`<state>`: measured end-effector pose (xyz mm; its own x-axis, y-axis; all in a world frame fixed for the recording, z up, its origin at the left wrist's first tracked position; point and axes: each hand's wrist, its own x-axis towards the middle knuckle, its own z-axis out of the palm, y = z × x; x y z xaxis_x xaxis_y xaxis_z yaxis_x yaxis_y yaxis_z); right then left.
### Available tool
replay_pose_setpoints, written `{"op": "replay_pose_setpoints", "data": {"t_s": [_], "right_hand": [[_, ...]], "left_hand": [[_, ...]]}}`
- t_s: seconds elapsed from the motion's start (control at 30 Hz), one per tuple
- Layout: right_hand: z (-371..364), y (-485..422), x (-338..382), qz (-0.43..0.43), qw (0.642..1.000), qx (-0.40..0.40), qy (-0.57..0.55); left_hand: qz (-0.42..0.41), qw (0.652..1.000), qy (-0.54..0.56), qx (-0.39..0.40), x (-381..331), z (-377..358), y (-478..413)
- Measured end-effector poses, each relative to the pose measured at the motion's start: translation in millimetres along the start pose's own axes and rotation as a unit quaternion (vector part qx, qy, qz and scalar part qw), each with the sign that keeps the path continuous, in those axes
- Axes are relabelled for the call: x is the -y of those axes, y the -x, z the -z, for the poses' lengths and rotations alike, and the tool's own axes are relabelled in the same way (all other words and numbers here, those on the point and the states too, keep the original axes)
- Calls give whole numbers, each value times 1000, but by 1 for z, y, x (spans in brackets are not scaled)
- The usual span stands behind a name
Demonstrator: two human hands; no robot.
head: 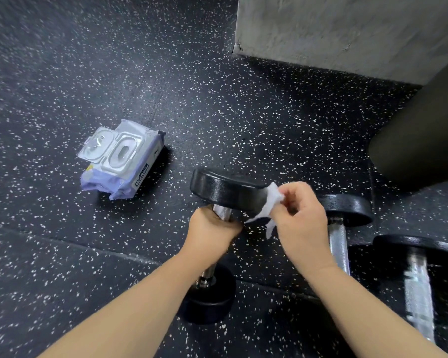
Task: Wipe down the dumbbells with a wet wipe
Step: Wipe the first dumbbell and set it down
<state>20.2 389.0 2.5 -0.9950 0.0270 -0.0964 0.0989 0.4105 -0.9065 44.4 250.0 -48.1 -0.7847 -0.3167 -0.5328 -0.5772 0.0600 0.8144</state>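
While left hand (212, 223) grips handle of upended dumbbell (226, 192) on speckled floor (62, 73), right hand (299, 215) pinches wet wipe (270, 202) against upper head; wipe pack (122, 158) lies left, lid open.

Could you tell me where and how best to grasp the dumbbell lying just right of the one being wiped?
Take the lying dumbbell by its knurled metal bar, coming from above: it lies flat, and its wider black head seems to hold the bar off the floor, leaving room to curl under it.
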Motion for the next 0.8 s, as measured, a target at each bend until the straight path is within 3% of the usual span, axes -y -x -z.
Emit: {"op": "replay_pose_setpoints", "data": {"t_s": [0.17,0.43,0.67,0.8], "right_hand": [[10,-19,38,-43,982,25,-180],[13,-6,43,54,983,176,-9],[4,3,44,149,983,99,-41],[-5,-10,55,199,963,182,-14]], "left_hand": [[-10,999,15,29,2,4,-3],[-20,998,7,52,-3,7,0],[-35,998,-7,51,-1,6,3],[-55,995,-17,76,-2,7,5]]}}
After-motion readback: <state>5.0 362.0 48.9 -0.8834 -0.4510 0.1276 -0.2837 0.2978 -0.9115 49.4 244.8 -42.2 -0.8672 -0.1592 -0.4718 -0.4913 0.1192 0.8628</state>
